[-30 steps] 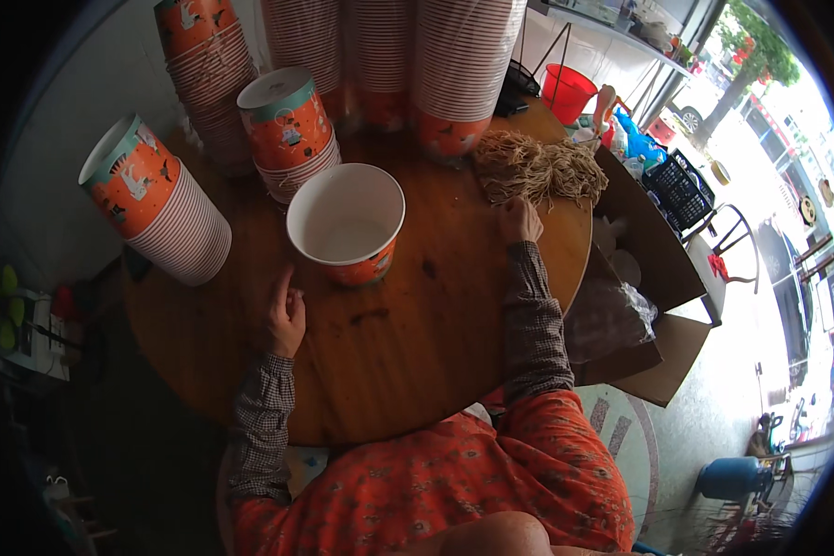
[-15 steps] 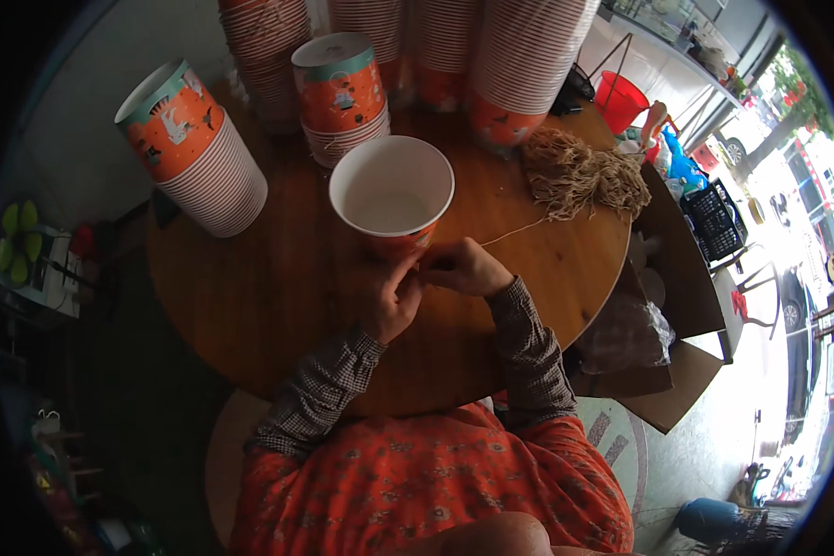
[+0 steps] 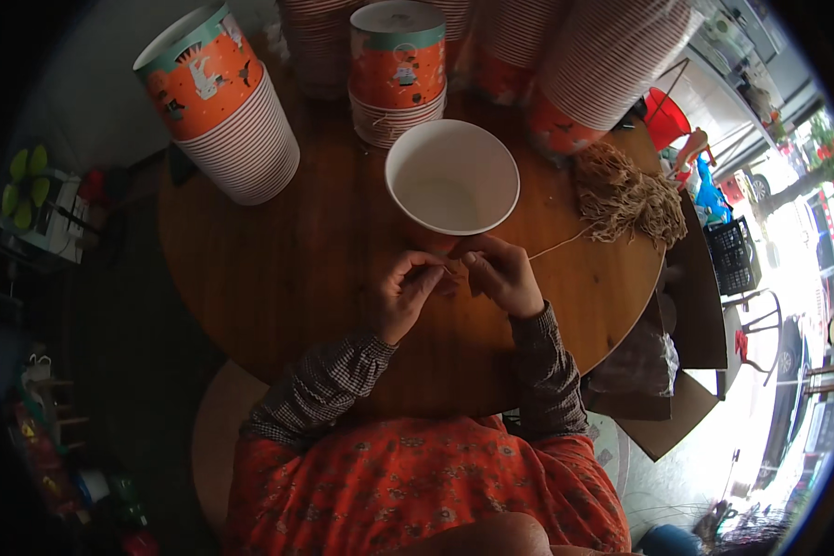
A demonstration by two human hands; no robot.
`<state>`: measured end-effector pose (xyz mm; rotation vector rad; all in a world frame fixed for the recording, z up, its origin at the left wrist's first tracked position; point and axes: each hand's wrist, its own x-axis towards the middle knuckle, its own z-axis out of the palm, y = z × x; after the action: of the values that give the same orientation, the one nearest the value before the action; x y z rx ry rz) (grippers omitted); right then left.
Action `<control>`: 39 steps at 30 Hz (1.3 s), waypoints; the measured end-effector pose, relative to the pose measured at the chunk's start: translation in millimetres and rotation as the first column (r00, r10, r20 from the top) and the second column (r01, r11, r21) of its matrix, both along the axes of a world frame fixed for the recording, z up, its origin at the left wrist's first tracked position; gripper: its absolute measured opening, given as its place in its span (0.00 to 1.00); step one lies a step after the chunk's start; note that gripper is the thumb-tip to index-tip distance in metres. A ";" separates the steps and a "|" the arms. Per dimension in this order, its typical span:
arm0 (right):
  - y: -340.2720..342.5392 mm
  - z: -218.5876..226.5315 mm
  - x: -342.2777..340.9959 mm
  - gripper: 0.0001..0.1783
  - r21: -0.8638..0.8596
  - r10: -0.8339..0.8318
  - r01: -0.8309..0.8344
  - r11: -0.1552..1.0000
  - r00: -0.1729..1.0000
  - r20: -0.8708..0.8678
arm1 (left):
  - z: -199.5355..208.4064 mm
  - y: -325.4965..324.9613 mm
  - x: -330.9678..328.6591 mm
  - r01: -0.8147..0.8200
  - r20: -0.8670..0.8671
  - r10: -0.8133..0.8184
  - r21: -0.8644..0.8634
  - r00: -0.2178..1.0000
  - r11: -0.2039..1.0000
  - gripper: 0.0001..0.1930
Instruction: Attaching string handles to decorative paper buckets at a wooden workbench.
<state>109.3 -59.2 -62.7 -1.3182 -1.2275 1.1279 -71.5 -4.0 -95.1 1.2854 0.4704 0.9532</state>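
A large white-lined paper tub (image 3: 452,176) with an orange outside stands on the round wooden table in front of me. Close against its near side, my left hand (image 3: 406,295) and my right hand (image 3: 502,276) face each other with fingertips pinched. A thin tan string (image 3: 558,247) runs from a tangled bundle of string (image 3: 632,196) on the right to my right hand. My left fingers pinch what looks like the same string; the bit between the hands is small and hard to make out.
Behind the tub stands a short stack of orange and green tubs (image 3: 398,69). A taller stack (image 3: 222,107) leans at the left. Plastic-wrapped stacks (image 3: 612,65) line the back. An open cardboard box (image 3: 700,306) sits beside the table's right edge, near a red bucket (image 3: 665,119).
My view has shifted, so the table things sit further right and higher. My hands, crossed close together before, have drawn slightly apart, with fingertips pinched near the tub.
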 end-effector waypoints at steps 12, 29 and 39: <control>0.0 -3.0 -4.2 0.07 -0.001 0.088 -0.089 0.996 0.993 0.080 | -0.3 14.3 -7.4 0.054 0.317 0.055 -0.325 0.947 0.944 0.05; -0.5 -4.1 -19.9 0.09 -0.088 0.025 -0.066 0.994 0.917 -0.399 | -4.7 4.0 -0.7 0.080 0.103 -0.040 -0.424 0.994 0.902 0.03; -3.6 -23.0 -24.8 0.06 0.063 -0.092 0.093 0.994 0.996 -0.015 | -13.1 12.4 -7.0 -0.022 -0.247 -0.001 -0.094 0.969 0.995 0.16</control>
<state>84.4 -62.8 -85.8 -1.3054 -1.1723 1.0213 -78.4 8.4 -108.3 1.3207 0.7085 0.7725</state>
